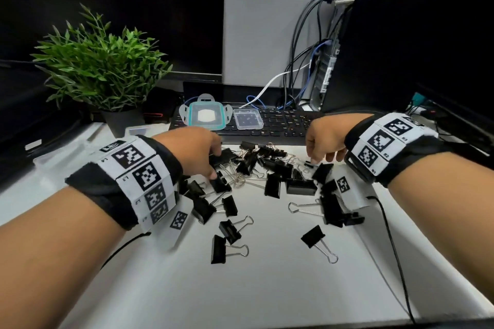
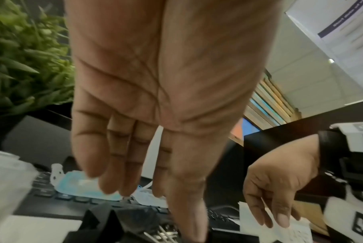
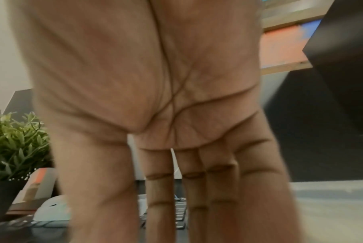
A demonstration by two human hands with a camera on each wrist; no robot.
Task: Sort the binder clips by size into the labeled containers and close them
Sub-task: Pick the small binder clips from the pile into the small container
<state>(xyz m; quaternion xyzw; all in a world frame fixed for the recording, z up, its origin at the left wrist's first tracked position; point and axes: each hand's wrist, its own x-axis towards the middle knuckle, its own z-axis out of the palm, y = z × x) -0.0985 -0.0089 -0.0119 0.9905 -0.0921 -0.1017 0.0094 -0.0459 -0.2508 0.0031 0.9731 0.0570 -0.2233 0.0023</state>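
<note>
Dozens of black binder clips lie scattered on the white tabletop under my head camera, between my left hand and right hand. Both reach down over the far part of the pile with loose fingers, gripping nothing. Farther off, a teal-rimmed container and a small clear container rest on the keyboard, with a potted plant on the left.

From my left wrist, my left hand hangs relaxed, fingers straight, above clips.

From my right wrist, my right hand is spread, fingers straight, empty.
</note>
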